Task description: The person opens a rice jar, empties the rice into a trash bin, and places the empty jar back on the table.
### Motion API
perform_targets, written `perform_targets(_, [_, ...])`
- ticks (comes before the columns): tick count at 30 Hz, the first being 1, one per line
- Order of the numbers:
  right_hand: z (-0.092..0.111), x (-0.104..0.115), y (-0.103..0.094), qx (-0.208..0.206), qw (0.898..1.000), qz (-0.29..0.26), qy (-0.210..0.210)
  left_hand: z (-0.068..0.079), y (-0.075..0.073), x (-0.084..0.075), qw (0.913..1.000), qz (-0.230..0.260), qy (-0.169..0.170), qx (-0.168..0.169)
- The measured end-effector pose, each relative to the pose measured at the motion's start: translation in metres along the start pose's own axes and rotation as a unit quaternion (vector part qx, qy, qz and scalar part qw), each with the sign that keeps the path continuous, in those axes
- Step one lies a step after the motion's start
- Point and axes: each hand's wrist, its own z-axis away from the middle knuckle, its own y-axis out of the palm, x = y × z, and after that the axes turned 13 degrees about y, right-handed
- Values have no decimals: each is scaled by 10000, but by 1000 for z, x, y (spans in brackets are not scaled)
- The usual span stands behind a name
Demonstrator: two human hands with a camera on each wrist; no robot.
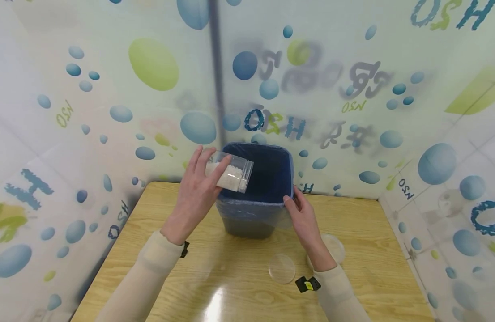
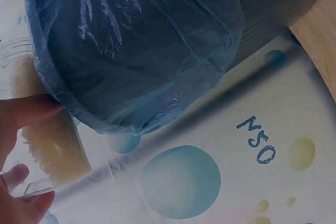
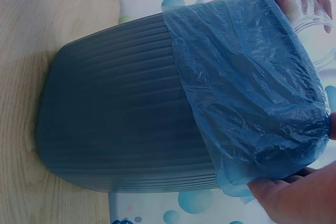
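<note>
A clear, wide-mouthed jar (image 1: 232,175) with white, grain-like contents (image 2: 55,145) lies tilted on its side over the left part of the bin's opening. My left hand (image 1: 197,190) grips the jar round its body, and the open mouth points right, above the bin. The dark ribbed bin (image 3: 121,108) stands upright on the table. A thin blue bag (image 3: 247,77) lines it and folds down over its rim. On the right side, my right hand (image 1: 304,217) holds the rim, thumb and fingers pinching the bag edge.
A clear round disc, like a lid, (image 1: 281,269) lies on the wooden table (image 1: 183,286) in front of the bin. Another clear round piece (image 1: 334,248) is partly hidden by the right wrist. A printed curtain (image 1: 332,103) hangs close behind the bin and along both sides.
</note>
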Motion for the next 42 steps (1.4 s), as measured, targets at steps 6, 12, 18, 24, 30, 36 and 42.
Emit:
perform_targets(6, [1, 1, 0, 31, 10000, -5, 38, 2, 0, -1, 9994, 35, -139, 321])
perform_targets(12, [0, 1, 0, 46, 10000, -18, 25, 4, 0, -2, 9983, -85, -68, 567])
perform_targets(18, [-2, -1, 0, 34, 10000, 6, -32, 3, 1, -2, 9989, -192, -6, 418])
perform_targets(24, [-1, 1, 0, 27, 10000, 29, 27, 2, 1, -3, 9988, -201, 7, 435])
perform_targets(30, [-1, 0, 1, 13, 10000, -23, 7, 1, 1, -4, 9987, -194, -33, 479])
perform_targets(36, [-1, 0, 1, 30, 10000, -82, -25, 1, 2, -4, 9995, -134, -38, 283])
perform_targets(42, [0, 0, 0, 70, 9999, -144, -27, 0, 3, -2, 9999, -92, -75, -97])
